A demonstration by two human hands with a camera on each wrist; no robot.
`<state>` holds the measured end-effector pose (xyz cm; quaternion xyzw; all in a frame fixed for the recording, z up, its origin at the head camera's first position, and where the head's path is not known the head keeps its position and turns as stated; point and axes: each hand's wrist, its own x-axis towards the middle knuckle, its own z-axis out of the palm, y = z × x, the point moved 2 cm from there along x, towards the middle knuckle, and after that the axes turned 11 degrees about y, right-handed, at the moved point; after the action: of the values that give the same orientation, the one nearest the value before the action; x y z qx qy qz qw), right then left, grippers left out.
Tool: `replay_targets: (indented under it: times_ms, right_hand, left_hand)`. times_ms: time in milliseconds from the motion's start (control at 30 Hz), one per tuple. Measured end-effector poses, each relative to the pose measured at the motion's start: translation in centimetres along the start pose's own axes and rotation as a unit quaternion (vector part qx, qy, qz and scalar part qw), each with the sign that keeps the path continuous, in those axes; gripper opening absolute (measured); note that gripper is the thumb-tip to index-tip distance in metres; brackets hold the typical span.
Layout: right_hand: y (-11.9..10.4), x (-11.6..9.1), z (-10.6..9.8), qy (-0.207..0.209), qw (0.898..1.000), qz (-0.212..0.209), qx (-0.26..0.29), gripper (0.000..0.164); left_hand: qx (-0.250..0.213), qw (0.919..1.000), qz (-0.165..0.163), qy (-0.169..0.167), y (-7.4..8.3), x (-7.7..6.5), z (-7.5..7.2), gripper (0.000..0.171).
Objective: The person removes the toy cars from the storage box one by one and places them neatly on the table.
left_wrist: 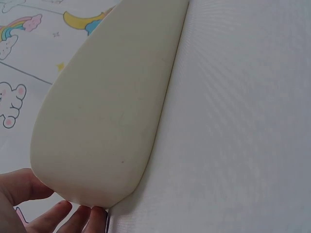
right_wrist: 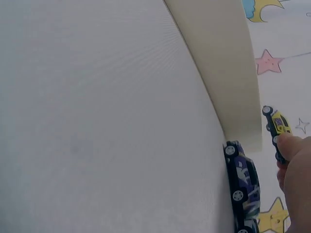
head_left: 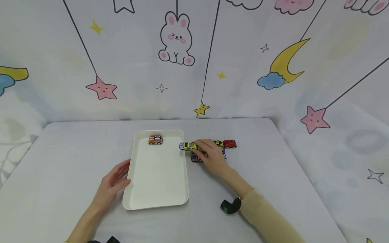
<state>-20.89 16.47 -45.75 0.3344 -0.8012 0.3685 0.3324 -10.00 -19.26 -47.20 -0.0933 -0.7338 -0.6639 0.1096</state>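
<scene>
A yellow toy car (head_left: pixel 188 146) is pinched between the thumb and fingers of my right hand (head_left: pixel 214 158), held up by the right rim of the white tray (head_left: pixel 156 182). In the right wrist view the yellow car shows its wheels and side, clear of the tabletop. Below and behind that hand sit several other toy cars, among them a red one (head_left: pixel 230 143) and a purple one (right_wrist: pixel 243 179); the hand partly hides them. My left hand (head_left: pixel 110 184) holds the tray's left edge, thumb and fingertips against it. Inside the tray stands an orange toy car (head_left: pixel 155 140) near the far end.
A white cloth covers the table (head_left: pixel 70 152). A backdrop (head_left: pixel 136 50) with printed stars, moons and a rabbit rises behind it. By the right sleeve (head_left: pixel 264 212) there is a black device (head_left: pixel 231 206) at the wrist.
</scene>
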Motion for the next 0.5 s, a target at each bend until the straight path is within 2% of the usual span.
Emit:
replay_targets:
  times_ms: [500]
  right_hand:
    - [1.2, -2.0, -3.6, 0.019, 0.999, 0.027, -0.019, 0.036]
  left_hand:
    - [-0.006, 1.0, -0.003, 0.0, -0.2, 0.0, -0.1, 0.057]
